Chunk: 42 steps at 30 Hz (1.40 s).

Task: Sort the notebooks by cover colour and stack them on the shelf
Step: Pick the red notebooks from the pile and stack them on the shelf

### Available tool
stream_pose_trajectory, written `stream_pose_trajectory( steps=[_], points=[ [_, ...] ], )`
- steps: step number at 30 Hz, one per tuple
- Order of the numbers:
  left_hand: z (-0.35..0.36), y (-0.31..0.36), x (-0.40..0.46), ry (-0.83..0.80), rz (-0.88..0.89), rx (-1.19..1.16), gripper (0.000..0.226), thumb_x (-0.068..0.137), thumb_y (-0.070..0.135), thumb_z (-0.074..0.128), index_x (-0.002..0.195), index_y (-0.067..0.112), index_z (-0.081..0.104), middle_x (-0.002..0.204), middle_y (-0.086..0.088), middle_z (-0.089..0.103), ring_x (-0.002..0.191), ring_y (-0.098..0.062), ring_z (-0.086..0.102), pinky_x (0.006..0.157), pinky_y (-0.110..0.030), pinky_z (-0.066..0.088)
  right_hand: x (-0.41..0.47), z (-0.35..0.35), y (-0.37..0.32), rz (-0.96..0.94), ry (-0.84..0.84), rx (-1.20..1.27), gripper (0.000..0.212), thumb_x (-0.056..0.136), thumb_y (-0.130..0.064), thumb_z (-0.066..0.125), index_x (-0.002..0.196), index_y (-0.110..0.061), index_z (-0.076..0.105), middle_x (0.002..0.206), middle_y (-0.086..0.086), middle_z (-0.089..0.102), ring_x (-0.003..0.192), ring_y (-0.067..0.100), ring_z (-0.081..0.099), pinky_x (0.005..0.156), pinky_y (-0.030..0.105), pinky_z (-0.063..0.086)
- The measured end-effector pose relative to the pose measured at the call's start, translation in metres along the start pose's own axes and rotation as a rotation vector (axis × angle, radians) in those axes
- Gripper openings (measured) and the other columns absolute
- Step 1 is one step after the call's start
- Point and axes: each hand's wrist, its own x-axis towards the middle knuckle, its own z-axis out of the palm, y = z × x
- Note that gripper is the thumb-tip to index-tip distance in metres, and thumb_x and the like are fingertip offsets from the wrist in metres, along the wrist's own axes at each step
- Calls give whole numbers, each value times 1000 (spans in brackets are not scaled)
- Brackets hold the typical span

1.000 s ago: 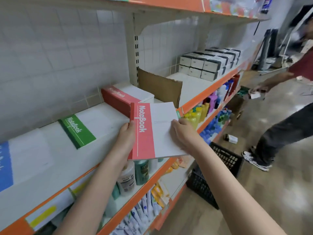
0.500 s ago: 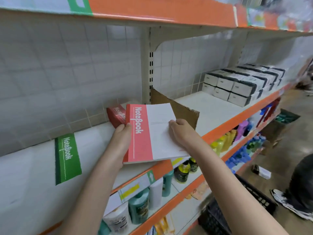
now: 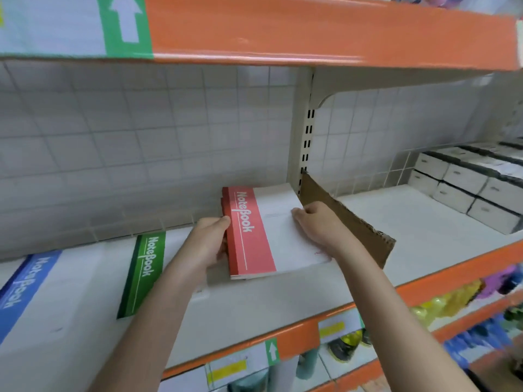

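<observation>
We have the red notebook down on the red stack, which sits on the white shelf just left of the cardboard divider. Step in hand, as we judge it: squaring this notebook up on its pile.

Left hand: fingers curled against the spine side of the stack, thumb tip on the top cover's red band. It grips the edge. Right hand: knuckles bent, fingertips pressing on the white part of the cover, close against the divider. Whether the thumb hooks under the far edge we cannot tell; the hand hides it.

Next move, by our reckoning: nudge the top copy until its spine lines up with those beneath, then let go with both hands and fetch another. The front corner overhangs the pile a little, so a light push back towards the wall seems called for.

Look of the notebook: broad red band along the spine with "NoteBook" in white lettering and a thin white line beside it, the rest of the cover white with small faint print. Thin and flat.

Left of the red stack, well apart, lies a green notebook; further left again, a blue notebook. Right of the divider stand rows of white boxes.
</observation>
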Motion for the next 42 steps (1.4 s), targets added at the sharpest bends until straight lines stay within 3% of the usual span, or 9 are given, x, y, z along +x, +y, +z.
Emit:
stream_pose_trajectory(
  steps=[6,9,13,19,22,26,32,36,42],
  points=[
    [-6,2,24,103,90,317,34,99,24,42,76,4,59,58,-8,53,47,-19,45,55,-27,34,34,8,-5,-21,-34,-152,31,90,-23,45,62,-17,34,63,-2,38,56,15,38,48,27,24],
    [0,5,35,180,135,455,34,97,22,45,72,3,59,60,-10,54,58,-24,50,56,-28,34,45,10,-10,-4,-73,-147,18,90,-21,42,87,-7,54,83,6,55,78,26,52,62,27,37],
    [9,3,50,235,143,544,32,95,20,49,66,5,50,70,-19,59,72,-34,59,64,-33,45,56,14,-9,4,-80,-166,21,90,-20,46,104,-5,51,94,9,51,85,28,51,78,38,53],
    [21,3,64,299,171,750,43,95,21,49,55,13,35,73,-17,57,78,-36,58,57,-30,34,71,17,0,-26,-77,-179,21,89,-15,48,105,-3,52,101,12,56,84,28,52,73,37,53],
    [23,0,67,304,171,767,42,95,18,49,56,13,35,62,-4,48,68,-28,53,50,-24,29,72,20,6,-43,-75,-197,21,90,-17,47,104,-2,53,105,14,57,87,29,55,71,35,51],
    [24,-5,66,355,211,778,42,94,17,51,54,11,39,63,-9,52,66,-28,50,53,-28,26,70,28,12,-51,-46,-311,29,93,-23,44,113,-5,54,120,15,53,103,32,55,75,31,42],
    [25,-13,67,382,200,757,32,96,20,49,81,-4,65,74,-11,64,66,-22,58,53,-22,34,68,32,16,-63,-16,-343,35,94,-27,42,119,-6,55,129,15,44,111,32,48,77,34,40],
    [27,-15,67,371,175,717,35,98,23,46,80,-2,64,78,-11,68,70,-21,64,60,-22,45,70,34,22,-56,-95,-288,31,96,-26,38,112,-5,55,117,14,54,91,26,50,71,29,38],
    [41,-19,63,372,145,626,42,103,26,29,67,15,46,71,0,56,59,-3,51,45,-3,36,73,37,23,-31,-183,-199,28,98,-28,35,109,-6,49,106,11,60,84,24,53,69,29,40]
  ],
)
